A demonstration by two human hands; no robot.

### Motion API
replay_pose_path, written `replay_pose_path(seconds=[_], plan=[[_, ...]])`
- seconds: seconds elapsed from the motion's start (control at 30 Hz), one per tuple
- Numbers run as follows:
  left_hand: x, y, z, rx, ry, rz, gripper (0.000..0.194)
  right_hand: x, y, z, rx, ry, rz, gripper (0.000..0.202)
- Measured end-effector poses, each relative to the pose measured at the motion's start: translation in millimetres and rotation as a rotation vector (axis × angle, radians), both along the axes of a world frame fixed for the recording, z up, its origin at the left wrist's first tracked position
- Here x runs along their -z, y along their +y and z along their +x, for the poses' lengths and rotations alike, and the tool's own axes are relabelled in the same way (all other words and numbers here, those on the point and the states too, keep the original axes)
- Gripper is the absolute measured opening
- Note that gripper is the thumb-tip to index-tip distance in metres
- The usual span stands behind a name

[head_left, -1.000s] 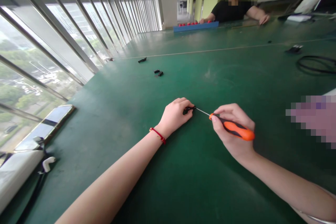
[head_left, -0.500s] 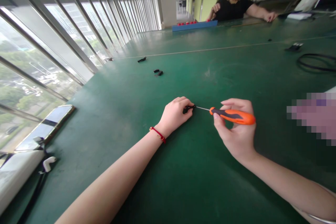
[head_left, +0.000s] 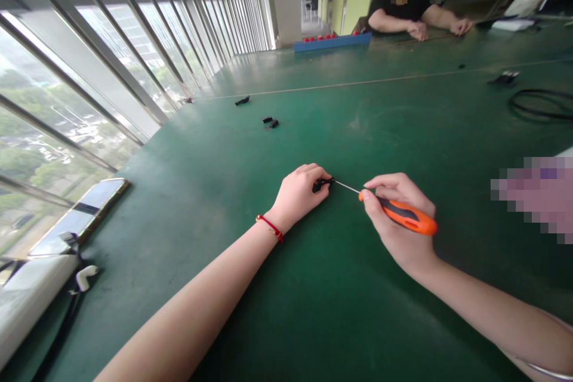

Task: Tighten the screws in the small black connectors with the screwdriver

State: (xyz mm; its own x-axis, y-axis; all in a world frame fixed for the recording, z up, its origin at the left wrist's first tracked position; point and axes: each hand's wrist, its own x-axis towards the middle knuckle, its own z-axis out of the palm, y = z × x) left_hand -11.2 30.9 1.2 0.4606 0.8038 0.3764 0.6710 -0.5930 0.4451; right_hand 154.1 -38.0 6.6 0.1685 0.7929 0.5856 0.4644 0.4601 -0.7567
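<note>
Resting on the green tabletop, my left hand [head_left: 301,196] pinches a small black part [head_left: 320,184] between thumb and fingers; most of that part is hidden by them. My right hand [head_left: 403,224] grips an orange and dark grey screwdriver [head_left: 409,216] by its handle, thumb and index finger near the front collar. The thin metal shaft points left, and its tip meets the right end of the black part. Whether the tip sits in a screw is too small to tell.
Small black pieces [head_left: 271,123] and another black piece [head_left: 242,100] lie farther up the green table [head_left: 201,191]. A phone [head_left: 83,212] and white box [head_left: 33,286] stand at left. A black cable [head_left: 537,102] lies right. Opposite sits a person [head_left: 398,15] beside a blue strip [head_left: 333,43].
The screwdriver handle has tilted, its rear end dropping lower, and my right fingers have shifted along it. My left hand stays put. The person opposite has lowered one hand to the table.
</note>
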Motion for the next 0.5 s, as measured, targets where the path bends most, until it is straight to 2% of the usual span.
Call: replay_pose_path(seconds=[0.07,0.17,0.3,0.5], plan=[[0.2,-0.3,0.1,-0.002,0.002,0.0,0.012,0.5,-0.6,-0.2,0.004,-0.002,0.007,0.012],[0.7,0.0,-0.2,0.002,0.004,0.005,0.013,1.4,-0.8,0.1,-0.015,0.059,0.074,0.022],[0.8,0.6,-0.3,0.003,0.005,0.011,0.013,2.9,-1.5,2.6,-0.015,-0.024,-0.039,0.004],[-0.3,-0.4,0.3,-0.011,0.027,0.009,0.016,5.9,-2.5,3.8,-0.029,-0.026,-0.045,0.008]])
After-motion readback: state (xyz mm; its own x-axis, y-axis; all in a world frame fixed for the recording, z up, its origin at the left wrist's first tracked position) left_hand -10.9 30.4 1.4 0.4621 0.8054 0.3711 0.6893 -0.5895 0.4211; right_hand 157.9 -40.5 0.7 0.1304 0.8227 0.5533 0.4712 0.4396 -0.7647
